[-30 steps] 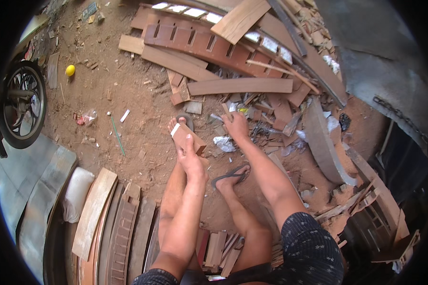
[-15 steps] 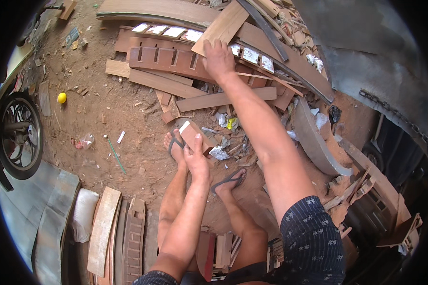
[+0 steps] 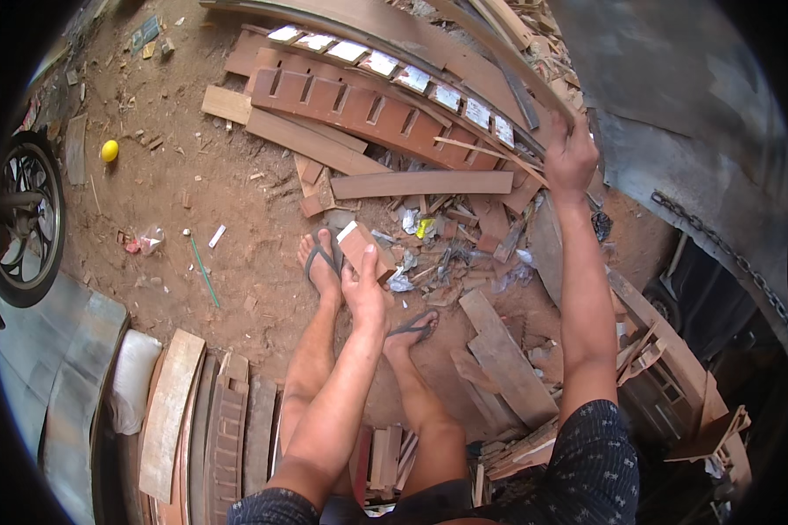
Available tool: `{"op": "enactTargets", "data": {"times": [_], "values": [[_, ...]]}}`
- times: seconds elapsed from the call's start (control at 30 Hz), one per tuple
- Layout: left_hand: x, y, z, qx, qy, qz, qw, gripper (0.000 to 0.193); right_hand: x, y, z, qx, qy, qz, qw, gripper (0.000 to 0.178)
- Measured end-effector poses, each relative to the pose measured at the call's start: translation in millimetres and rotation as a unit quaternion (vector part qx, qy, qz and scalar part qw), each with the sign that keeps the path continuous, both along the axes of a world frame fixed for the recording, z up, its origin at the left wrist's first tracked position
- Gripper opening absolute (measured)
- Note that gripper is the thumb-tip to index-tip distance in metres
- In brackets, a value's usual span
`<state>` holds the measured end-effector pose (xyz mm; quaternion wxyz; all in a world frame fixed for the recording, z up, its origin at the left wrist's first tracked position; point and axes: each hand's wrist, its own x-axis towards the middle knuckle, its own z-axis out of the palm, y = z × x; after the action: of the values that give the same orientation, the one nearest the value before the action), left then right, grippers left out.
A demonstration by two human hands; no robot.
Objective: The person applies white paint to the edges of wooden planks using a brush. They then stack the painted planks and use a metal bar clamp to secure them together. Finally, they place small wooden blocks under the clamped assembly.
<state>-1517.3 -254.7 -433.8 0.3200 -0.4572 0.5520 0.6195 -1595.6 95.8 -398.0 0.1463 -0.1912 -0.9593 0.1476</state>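
My left hand (image 3: 365, 295) is closed around a short reddish-brown wooden block (image 3: 367, 249) with a pale end, held above my sandalled left foot. Out to the far right, my right hand (image 3: 573, 164) grips the near end of a wooden board (image 3: 531, 72). That board shows mostly edge-on and runs away toward the top of the view. Left of it lies a slotted brown wooden piece (image 3: 350, 107), beside a curved strip with white-painted patches (image 3: 381, 63). A plain brown plank (image 3: 422, 183) rests on the ground nearer to me.
Wood scraps and crumpled plastic (image 3: 455, 254) litter the dirt ahead of my feet. Grey metal sheeting (image 3: 674, 105) with a chain (image 3: 718, 234) stands at the right. A wheel (image 3: 28, 219) is at the left, near a yellow ball (image 3: 109, 150). Boards (image 3: 173, 411) stand at lower left.
My right hand has swung right, lifting the board off the pile and turning it edge-on. The white-patched strip and the scraps beneath my arm are now uncovered. My left hand still holds the block.
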Motion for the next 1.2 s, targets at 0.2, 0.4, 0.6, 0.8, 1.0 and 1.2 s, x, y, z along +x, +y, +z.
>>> {"op": "enactTargets", "data": {"times": [0.2,0.4,0.6,0.8,1.0,1.2], "values": [[10.7,-10.3,0.0,-0.005,-0.019,0.008,1.0,0.046,12.3,-5.0,-83.3,-0.154,-0.131,-0.165,0.965,0.062],[20.7,-19.0,-2.1,-0.008,-0.02,0.011,1.0,0.043,-58.6,-43.8,-148.8,-0.025,-0.287,0.031,0.957,0.082],[22.0,-20.9,0.6,-0.009,-0.026,0.001,1.0,0.044,-61.3,-59.2,-173.2,0.064,-0.313,0.006,0.947,0.078],[25.7,-16.5,5.6,0.005,0.002,0.009,1.0,0.045,-92.9,6.9,-143.9,0.146,-0.187,-0.076,0.968,0.056],[24.0,-17.9,8.2,0.019,-0.014,-0.014,1.0,0.048,-104.9,-40.0,-124.7,-0.047,-0.091,0.086,0.991,0.057],[28.5,-19.4,4.6,0.004,-0.017,-0.03,0.999,0.045,-69.1,-114.6,-181.9,-0.01,-0.382,0.111,0.917,0.082]]}}
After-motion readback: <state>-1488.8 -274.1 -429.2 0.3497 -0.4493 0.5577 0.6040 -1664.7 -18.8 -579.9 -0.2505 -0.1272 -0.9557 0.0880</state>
